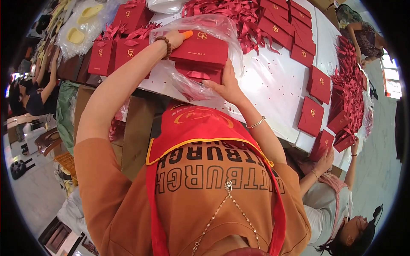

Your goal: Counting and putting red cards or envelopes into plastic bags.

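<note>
A stack of dark-red gift bags with gold print sits partly inside a clear plastic bag at the table's near edge. My left hand grips the stack's far left corner; one finger wears an orange finger cot, and its other fingers are partly hidden. On the stack's right side, my right hand is closed against it, fingers up along the edge and thumb at the near lower side on the plastic. Loose plastic rises around the far and right sides of the stack. Red ribbon shows between the lower bags.
More red gift bags stand left of my hands. Bags with ribbons lie in rows at the far side of the white table. Another person's hand touches a bag at right. A cardboard box is below the table edge.
</note>
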A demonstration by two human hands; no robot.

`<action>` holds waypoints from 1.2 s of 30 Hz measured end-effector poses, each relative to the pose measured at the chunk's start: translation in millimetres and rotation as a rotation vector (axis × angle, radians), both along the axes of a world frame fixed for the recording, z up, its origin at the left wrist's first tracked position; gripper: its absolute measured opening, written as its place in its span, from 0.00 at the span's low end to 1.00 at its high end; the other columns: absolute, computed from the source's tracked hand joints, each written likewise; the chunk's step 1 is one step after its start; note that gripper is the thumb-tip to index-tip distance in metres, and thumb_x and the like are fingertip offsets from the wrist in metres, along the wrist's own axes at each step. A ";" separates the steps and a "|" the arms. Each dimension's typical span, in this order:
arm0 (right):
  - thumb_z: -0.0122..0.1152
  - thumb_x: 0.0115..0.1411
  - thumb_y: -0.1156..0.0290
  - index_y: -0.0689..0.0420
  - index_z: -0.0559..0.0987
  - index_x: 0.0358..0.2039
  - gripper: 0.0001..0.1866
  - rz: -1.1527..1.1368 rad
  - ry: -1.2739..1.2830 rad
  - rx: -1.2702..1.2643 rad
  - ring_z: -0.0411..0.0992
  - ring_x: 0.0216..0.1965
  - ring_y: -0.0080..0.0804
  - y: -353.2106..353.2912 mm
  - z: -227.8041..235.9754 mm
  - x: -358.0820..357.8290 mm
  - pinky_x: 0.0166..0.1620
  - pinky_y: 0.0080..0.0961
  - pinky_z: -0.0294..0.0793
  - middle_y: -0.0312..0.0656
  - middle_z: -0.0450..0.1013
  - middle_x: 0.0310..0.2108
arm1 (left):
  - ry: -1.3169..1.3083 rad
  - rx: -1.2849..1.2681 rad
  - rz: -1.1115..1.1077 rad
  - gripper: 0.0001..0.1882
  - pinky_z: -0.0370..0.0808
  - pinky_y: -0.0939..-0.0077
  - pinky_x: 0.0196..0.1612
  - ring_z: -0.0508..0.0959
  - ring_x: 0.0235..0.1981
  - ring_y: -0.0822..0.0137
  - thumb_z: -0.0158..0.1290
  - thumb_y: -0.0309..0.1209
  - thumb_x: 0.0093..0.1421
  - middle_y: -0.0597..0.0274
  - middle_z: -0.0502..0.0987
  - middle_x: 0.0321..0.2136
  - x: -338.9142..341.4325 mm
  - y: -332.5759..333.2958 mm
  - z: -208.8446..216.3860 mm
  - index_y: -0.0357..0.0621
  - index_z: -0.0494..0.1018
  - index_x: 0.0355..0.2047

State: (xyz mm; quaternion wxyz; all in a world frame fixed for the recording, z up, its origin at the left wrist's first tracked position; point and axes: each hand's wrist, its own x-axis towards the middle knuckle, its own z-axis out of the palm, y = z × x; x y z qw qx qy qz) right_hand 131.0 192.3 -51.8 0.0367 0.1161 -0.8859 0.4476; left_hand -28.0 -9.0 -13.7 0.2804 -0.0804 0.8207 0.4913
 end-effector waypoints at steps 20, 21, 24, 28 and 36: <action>0.62 0.41 0.43 0.62 0.55 0.56 0.50 -0.174 -0.034 0.237 0.66 0.46 0.47 -11.8 17.6 8.1 0.41 0.42 0.65 0.55 0.56 0.55 | 0.022 0.221 0.205 0.20 0.77 0.76 0.29 0.77 0.29 0.68 0.52 0.35 0.56 0.55 0.75 0.34 26.0 4.9 22.1 0.36 0.64 0.46; 0.61 0.41 0.43 0.63 0.57 0.55 0.48 -0.185 -0.013 0.279 0.67 0.45 0.47 -13.5 18.5 9.4 0.40 0.41 0.65 0.55 0.56 0.55 | 0.088 0.154 0.151 0.19 0.76 0.76 0.29 0.77 0.29 0.69 0.53 0.34 0.56 0.56 0.75 0.33 18.7 -0.2 12.9 0.36 0.66 0.44; 0.61 0.41 0.43 0.63 0.60 0.53 0.46 -0.234 0.078 0.423 0.68 0.44 0.45 -17.2 13.3 13.1 0.39 0.40 0.66 0.55 0.57 0.54 | 0.168 0.105 0.112 0.17 0.76 0.76 0.30 0.77 0.29 0.69 0.53 0.34 0.55 0.57 0.75 0.33 13.2 -0.7 8.7 0.36 0.69 0.41; 0.60 0.41 0.42 0.64 0.63 0.50 0.44 -0.257 0.127 0.404 0.69 0.42 0.44 -15.8 17.7 13.1 0.37 0.39 0.67 0.55 0.58 0.53 | 0.163 0.234 0.094 0.28 0.75 0.74 0.30 0.78 0.28 0.65 0.55 0.43 0.52 0.48 0.76 0.33 12.3 -1.8 15.0 0.27 0.67 0.41; 0.57 0.44 0.41 0.51 0.74 0.41 0.31 -0.188 -0.001 0.305 0.70 0.38 0.50 -10.5 18.8 14.7 0.34 0.41 0.70 0.54 0.60 0.51 | 0.000 0.200 0.175 0.16 0.77 0.76 0.29 0.78 0.28 0.68 0.54 0.34 0.54 0.55 0.76 0.32 12.8 7.8 34.3 0.38 0.70 0.40</action>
